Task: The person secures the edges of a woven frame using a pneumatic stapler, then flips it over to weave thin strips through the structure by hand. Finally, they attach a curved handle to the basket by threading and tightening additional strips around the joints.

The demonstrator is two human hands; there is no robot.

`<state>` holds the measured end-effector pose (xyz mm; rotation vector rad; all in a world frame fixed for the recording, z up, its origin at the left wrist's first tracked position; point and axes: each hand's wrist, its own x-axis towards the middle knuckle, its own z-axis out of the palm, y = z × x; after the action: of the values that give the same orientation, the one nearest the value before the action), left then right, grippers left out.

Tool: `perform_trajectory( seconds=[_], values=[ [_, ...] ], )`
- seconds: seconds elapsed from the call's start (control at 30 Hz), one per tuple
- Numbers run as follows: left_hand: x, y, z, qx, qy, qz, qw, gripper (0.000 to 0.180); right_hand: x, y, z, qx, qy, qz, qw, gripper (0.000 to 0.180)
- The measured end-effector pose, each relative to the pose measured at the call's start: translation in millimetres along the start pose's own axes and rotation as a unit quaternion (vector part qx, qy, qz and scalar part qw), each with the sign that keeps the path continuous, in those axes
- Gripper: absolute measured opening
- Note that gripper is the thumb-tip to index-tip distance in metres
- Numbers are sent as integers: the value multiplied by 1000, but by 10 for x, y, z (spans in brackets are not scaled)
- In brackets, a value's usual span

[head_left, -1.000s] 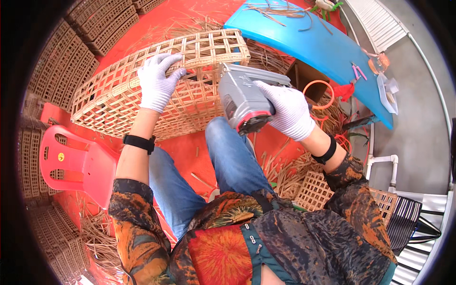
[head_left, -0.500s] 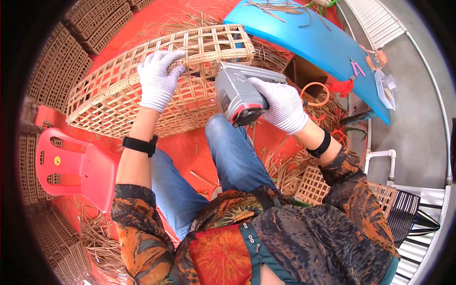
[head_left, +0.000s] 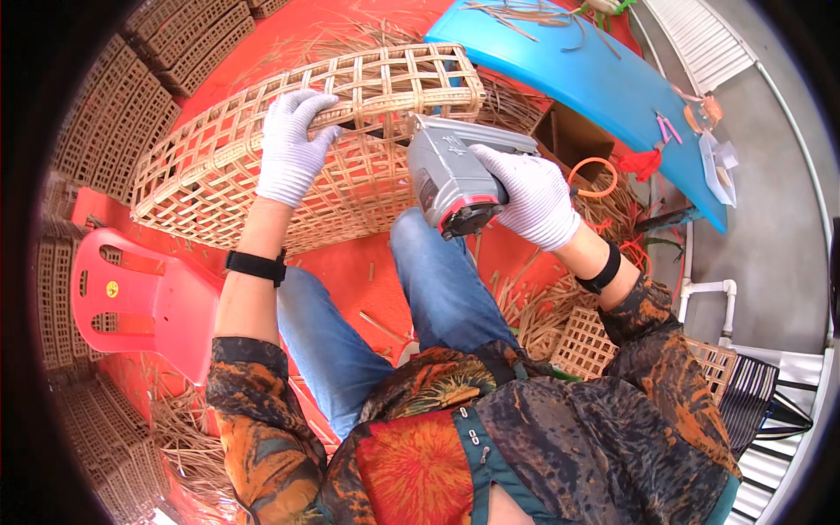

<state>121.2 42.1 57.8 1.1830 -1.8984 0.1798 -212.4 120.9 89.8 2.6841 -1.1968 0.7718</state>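
Note:
A large woven rattan basket [head_left: 219,192] lies on its side across my knees and in front of them. My left hand [head_left: 296,144], in a white ribbed glove, grips the basket's edge, its thumb and fingers closed over the rim strip. In my gloved right hand [head_left: 532,194] is a grey pneumatic stapler [head_left: 455,171], held round its handle. The tool's nose is up against the basket's lattice near the right end, though the exact contact point is hidden behind its body. An orange air hose [head_left: 593,178] curls beside the right hand.
A blue table [head_left: 560,79] stands at the far right, with pink-handled pliers [head_left: 668,129] and a white tray [head_left: 717,171] on it. Beneath sits a cardboard box [head_left: 569,140]. To the left are a red plastic chair [head_left: 144,289] and stacked woven baskets [head_left: 118,114]. Rattan scraps litter the red floor.
The whole scene has shifted slightly to the right in view. Both hands keep their hold on the basket and the stapler, with little visible movement between them.

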Motion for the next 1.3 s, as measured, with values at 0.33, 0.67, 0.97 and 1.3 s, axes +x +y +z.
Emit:
perform_trajectory(
  seconds=[0.33,0.67,0.97,1.3],
  values=[
    [-10,28,116,48,22,29,998,43,288,-162,153,20,-14,-8,1000,59],
    [-24,36,126,34,47,33,998,37,360,-209,255,8,-24,-14,1000,61],
    [-42,6,145,30,27,1,999,36,372,-210,229,6,-14,-26,1000,56],
    [-17,-19,173,2,23,-11,1000,35,381,-195,272,1,0,-23,1000,52]
  ],
)
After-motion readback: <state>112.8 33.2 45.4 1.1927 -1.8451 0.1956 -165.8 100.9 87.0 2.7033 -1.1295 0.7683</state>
